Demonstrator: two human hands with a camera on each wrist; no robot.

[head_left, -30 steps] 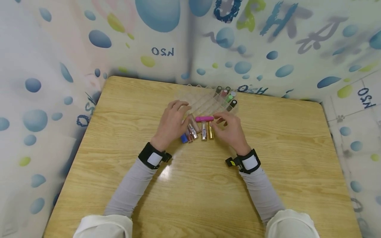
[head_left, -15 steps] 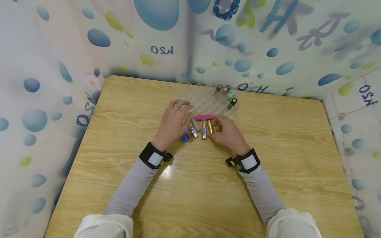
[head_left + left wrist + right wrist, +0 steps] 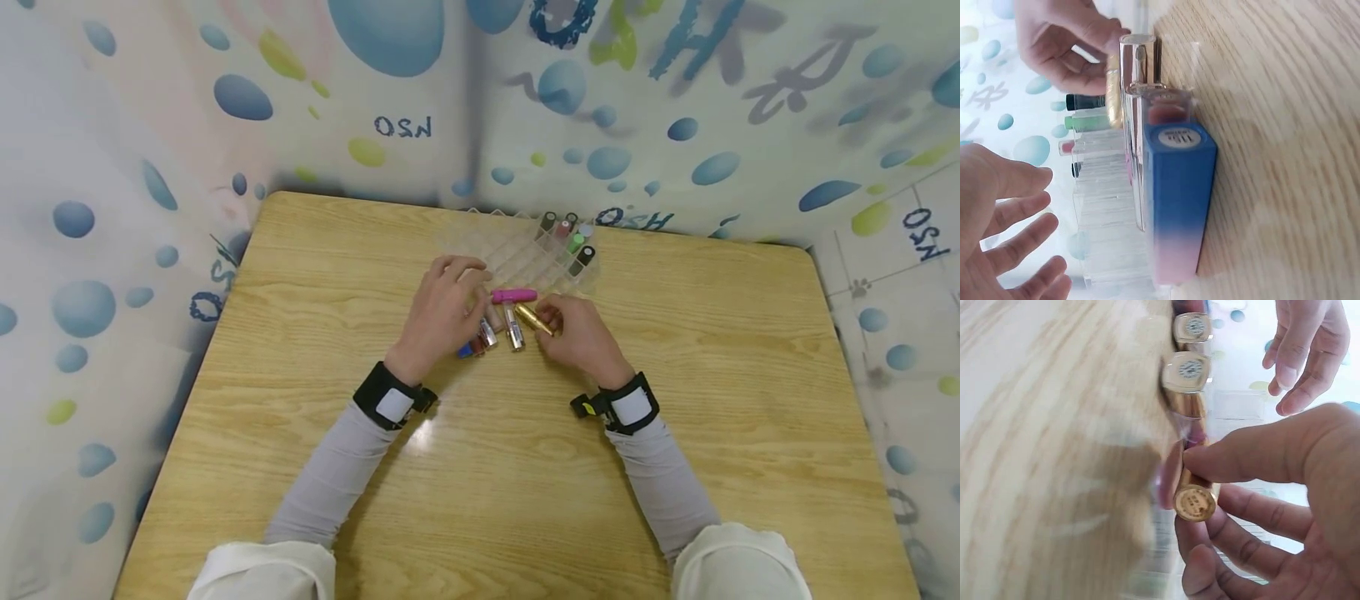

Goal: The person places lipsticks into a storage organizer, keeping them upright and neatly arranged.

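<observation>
My right hand pinches a gold lipstick tube between thumb and fingers; its round end faces the right wrist camera. My left hand hovers over a small cluster of cosmetics, and the left wrist view shows its fingers spread and holding nothing. Below it lie a blue-to-pink lipstick box and a tube with a reddish-brown part, partly covered in the head view. A silver lipstick lies between the hands. Beyond it a bright pink tube lies crosswise.
A clear slotted organizer stands behind the cosmetics. Its right end holds several tubes, among them a green-capped one and a black-capped one. The wooden table meets a patterned wall at the back.
My right hand has closed on the gold lipstick tube and turned it from upright in view to slanting. The silver lipstick has tilted slightly. My left hand has barely moved.
</observation>
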